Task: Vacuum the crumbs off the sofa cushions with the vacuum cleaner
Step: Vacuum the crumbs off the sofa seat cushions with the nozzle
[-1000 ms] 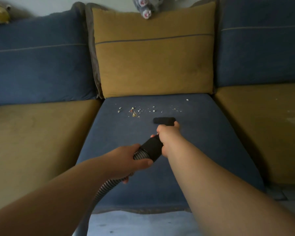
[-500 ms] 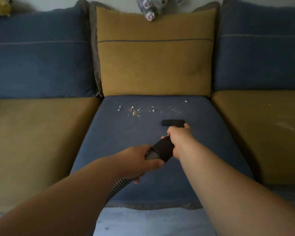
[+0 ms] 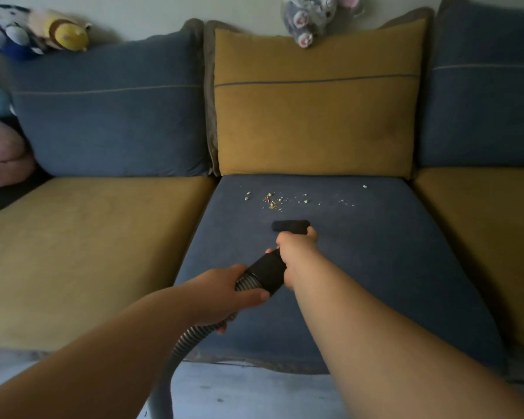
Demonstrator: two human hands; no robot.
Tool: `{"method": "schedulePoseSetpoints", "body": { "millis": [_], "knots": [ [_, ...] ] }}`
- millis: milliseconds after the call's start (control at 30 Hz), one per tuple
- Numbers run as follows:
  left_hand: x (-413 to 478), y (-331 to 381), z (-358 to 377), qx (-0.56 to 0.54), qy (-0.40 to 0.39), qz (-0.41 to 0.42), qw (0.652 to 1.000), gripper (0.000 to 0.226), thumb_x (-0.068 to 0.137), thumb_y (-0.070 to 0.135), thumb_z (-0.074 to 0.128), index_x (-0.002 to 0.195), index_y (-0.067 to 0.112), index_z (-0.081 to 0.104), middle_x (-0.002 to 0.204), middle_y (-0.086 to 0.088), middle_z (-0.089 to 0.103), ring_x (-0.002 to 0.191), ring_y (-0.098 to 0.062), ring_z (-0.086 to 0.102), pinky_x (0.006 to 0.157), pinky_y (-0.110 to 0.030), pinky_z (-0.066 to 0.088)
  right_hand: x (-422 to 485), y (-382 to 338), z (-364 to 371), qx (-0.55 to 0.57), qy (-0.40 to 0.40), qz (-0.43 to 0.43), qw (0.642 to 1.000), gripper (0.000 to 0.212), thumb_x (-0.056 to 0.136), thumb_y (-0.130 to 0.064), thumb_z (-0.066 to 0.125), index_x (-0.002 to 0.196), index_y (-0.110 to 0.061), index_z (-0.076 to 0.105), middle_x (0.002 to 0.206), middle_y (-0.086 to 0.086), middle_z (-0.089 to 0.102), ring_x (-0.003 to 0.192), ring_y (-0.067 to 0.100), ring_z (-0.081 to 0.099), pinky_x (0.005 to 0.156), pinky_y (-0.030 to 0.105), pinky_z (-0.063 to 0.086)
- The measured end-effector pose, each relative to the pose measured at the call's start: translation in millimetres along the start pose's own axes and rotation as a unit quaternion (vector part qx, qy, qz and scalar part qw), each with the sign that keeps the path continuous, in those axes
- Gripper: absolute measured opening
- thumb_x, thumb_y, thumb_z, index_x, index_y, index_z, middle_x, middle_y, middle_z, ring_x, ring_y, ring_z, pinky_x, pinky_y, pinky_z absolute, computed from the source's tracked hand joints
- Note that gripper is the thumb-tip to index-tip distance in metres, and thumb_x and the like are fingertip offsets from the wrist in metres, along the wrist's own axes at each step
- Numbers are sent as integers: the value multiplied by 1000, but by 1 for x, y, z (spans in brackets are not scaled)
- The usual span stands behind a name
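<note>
Nozzle (image 3: pixel 289 225) on the blue seat cushion (image 3: pixel 375 252).
My right hand (image 3: pixel 295 249) wraps the black tube (image 3: pixel 268 272) behind the nozzle; my left hand (image 3: pixel 224 294) grips the ribbed hose (image 3: pixel 194 334). Crumbs (image 3: pixel 273 202) lie scattered near the cushion's back edge.

The hose (image 3: pixel 188 340) is cut off by the lower edge; the nozzle (image 3: pixel 289 225) is partly hidden by the right hand (image 3: pixel 297 249).

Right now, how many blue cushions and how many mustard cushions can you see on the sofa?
Blue cushions: 3 (left back, right back, middle seat)
Mustard cushions: 3 (middle back, left seat, right seat)
Total: 6
</note>
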State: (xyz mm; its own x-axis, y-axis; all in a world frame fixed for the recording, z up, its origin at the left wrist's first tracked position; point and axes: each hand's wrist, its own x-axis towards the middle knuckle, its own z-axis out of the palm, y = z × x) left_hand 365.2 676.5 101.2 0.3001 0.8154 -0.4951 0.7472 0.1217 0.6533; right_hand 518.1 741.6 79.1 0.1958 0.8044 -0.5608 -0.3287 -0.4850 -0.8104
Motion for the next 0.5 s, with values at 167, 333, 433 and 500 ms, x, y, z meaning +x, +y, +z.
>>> {"method": "schedulePoseSetpoints", "body": {
  "millis": [167,333,433,500],
  "knots": [
    [10,7,8,11,-8,-3,1000,42,87,54,63,117,29,48,74,-5,60,51,-10,59,54,-23,54,2,8,-12,76,23,12,997,71,84,-13,60,140,-41,28,95,11,62,63,23,66,65,40,59],
    [29,21,13,-37,16,4,999,40,88,54,62,115,27,48,72,-6,61,47,-11,59,49,-23,52,1,15,-11,24,0,-24,999,87,65,-32,62,134,-60,20,125,12,59,102,37,63,89,56,52],
    [38,22,15,-48,19,9,999,34,87,54,64,104,27,50,70,-5,62,45,-10,60,48,-22,51,9,8,-12,0,11,-17,1000,83,69,-32,59,132,-66,14,124,10,58,102,37,63,87,56,53],
    [44,22,18,-57,36,15,998,36,86,54,65,101,25,51,71,-4,63,47,-9,61,49,-23,54,20,1,-10,-10,21,-16,1000,81,75,-30,57,136,-63,14,123,10,57,101,37,63,85,55,53]
  ]
}}
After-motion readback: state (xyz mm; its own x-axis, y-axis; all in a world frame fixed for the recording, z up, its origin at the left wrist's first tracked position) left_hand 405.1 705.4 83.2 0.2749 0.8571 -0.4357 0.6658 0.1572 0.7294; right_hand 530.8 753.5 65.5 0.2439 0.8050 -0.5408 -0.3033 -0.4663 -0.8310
